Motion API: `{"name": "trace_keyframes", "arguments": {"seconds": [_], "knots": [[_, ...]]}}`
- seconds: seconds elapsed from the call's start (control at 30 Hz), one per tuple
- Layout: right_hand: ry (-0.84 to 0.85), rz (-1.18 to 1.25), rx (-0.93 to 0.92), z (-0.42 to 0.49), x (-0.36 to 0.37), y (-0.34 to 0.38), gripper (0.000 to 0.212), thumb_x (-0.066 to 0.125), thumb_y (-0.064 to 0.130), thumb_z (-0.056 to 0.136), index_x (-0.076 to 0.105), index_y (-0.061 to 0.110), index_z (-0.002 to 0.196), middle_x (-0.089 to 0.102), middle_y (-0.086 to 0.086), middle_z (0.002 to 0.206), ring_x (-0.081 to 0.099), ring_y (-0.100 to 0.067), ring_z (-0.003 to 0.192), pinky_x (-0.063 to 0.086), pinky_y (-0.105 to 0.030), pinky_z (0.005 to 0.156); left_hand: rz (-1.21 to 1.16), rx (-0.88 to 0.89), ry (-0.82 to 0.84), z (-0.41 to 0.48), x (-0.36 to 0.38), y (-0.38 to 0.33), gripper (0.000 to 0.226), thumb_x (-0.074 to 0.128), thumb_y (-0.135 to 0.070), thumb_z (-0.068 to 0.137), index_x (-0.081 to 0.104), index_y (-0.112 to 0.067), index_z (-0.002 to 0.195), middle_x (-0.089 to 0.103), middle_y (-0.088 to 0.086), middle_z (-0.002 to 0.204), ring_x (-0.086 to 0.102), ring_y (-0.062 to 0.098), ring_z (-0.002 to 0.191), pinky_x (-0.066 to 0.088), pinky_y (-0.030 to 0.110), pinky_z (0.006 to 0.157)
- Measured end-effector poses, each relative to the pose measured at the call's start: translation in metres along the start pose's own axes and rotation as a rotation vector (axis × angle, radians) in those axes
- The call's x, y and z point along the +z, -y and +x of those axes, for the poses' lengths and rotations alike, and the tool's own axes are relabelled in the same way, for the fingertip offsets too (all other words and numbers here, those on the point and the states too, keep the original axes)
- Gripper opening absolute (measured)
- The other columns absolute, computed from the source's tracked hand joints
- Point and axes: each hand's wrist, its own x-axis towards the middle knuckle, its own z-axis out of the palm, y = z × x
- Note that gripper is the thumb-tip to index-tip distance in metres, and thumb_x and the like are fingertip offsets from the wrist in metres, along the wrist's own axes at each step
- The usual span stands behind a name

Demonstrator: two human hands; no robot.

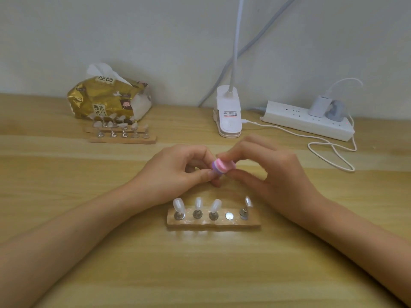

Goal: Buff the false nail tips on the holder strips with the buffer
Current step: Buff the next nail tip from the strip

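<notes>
Right hand (pixel 273 174) pinches buffer (pixel 223 166) (left (pixel 175 172) touching).

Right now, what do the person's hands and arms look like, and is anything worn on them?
The left forearm and right forearm are bare, with no sleeve in view. The left hand and right hand wear no gloves; no ring, watch or bracelet shows on them.

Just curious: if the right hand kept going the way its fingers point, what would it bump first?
Probably the left hand: the right hand points leftward, and the buffer it pinches sits close against the left fingers.
</notes>
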Motion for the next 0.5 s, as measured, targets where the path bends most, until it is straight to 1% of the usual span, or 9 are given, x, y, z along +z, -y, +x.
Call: {"name": "trace_keyframes", "arguments": {"seconds": [0.07,0.1,0.13,0.2,0.23,0.33,0.4,0.47,0.5], "knots": [[-0.004,0.003,0.086,0.0001,-0.0034,-0.0036,0.012,0.077,0.006,0.087,0.073,0.008,0.097,0.066,0.000,0.095,0.066,-0.011,0.086,0.054,-0.043,0.076,0.003,-0.002,0.008,-0.0001,0.0000,-0.0002,0.011,0.068,-0.020,0.091,0.066,-0.028,0.084,0.075,-0.016,0.080,0.060,-0.008,0.066,0.038,0.012,0.065],[-0.029,0.001,0.089,-0.0004,-0.0051,-0.0036,0.012,0.077,0.006,0.087,0.073,0.008,0.098,0.066,0.000,0.095,0.065,-0.011,0.086,0.054,-0.042,0.076,0.003,-0.003,0.009,-0.0002,0.0000,-0.0004,0.011,0.068,-0.020,0.091,0.066,-0.028,0.084,0.075,-0.016,0.080,0.062,-0.004,0.068,0.040,0.017,0.068],[-0.054,-0.002,0.055,-0.0006,-0.0053,-0.0019,0.011,0.077,0.007,0.088,0.073,0.009,0.098,0.066,0.000,0.094,0.065,-0.012,0.086,0.054,-0.040,0.076,-0.001,-0.003,0.005,-0.0003,-0.0001,-0.0005,0.010,0.068,-0.022,0.091,0.066,-0.028,0.083,0.076,-0.015,0.081,0.063,0.000,0.070,0.042,0.022,0.070],[-0.030,-0.002,-0.037,-0.0005,-0.0005,0.0033,0.009,0.075,0.010,0.090,0.072,0.009,0.098,0.065,-0.001,0.094,0.065,-0.016,0.087,0.053,-0.038,0.076,-0.019,-0.009,-0.002,-0.0003,0.0001,-0.0014,0.009,0.069,-0.031,0.089,0.065,-0.029,0.082,0.076,-0.015,0.082,0.064,0.000,0.072,0.042,0.027,0.070],[-0.005,-0.001,-0.041,-0.0004,0.0012,0.0034,0.009,0.075,0.009,0.090,0.071,0.008,0.098,0.065,-0.001,0.095,0.065,-0.017,0.087,0.053,-0.039,0.075,-0.024,-0.013,-0.002,-0.0002,0.0006,-0.0017,0.009,0.069,-0.034,0.089,0.066,-0.029,0.082,0.076,-0.015,0.082,0.063,-0.001,0.071,0.042,0.028,0.070],[-0.019,-0.002,0.070,-0.0007,-0.0040,-0.0035,0.013,0.077,0.004,0.087,0.072,0.008,0.098,0.065,0.001,0.096,0.065,-0.013,0.087,0.054,-0.042,0.077,-0.004,-0.015,0.003,-0.0002,0.0013,-0.0009,0.009,0.068,-0.023,0.091,0.066,-0.028,0.084,0.075,-0.017,0.081,0.059,0.000,0.066,0.039,0.027,0.069],[-0.064,-0.015,0.022,-0.0014,-0.0057,-0.0020,0.012,0.076,0.005,0.088,0.072,0.009,0.099,0.066,0.000,0.095,0.065,-0.013,0.088,0.053,-0.038,0.077,-0.006,-0.015,0.001,-0.0004,0.0006,-0.0007,0.009,0.068,-0.022,0.091,0.066,-0.027,0.084,0.075,-0.017,0.081,0.060,-0.002,0.065,0.039,0.026,0.069],[-0.029,-0.011,-0.065,-0.0016,-0.0014,0.0021,0.009,0.075,0.008,0.090,0.072,0.007,0.099,0.066,-0.001,0.094,0.065,-0.015,0.087,0.053,-0.036,0.077,-0.011,-0.020,-0.005,-0.0003,0.0003,-0.0008,0.007,0.069,-0.024,0.091,0.067,-0.027,0.085,0.076,-0.015,0.082,0.063,0.000,0.068,0.043,0.028,0.070],[-0.005,-0.007,-0.052,-0.0014,-0.0003,0.0021,0.008,0.075,0.009,0.090,0.072,0.007,0.098,0.065,-0.001,0.095,0.065,-0.015,0.087,0.054,-0.037,0.076,-0.012,-0.020,-0.004,-0.0005,0.0002,-0.0006,0.007,0.069,-0.024,0.091,0.067,-0.027,0.085,0.076,-0.015,0.082,0.064,0.000,0.069,0.043,0.028,0.070]]}}
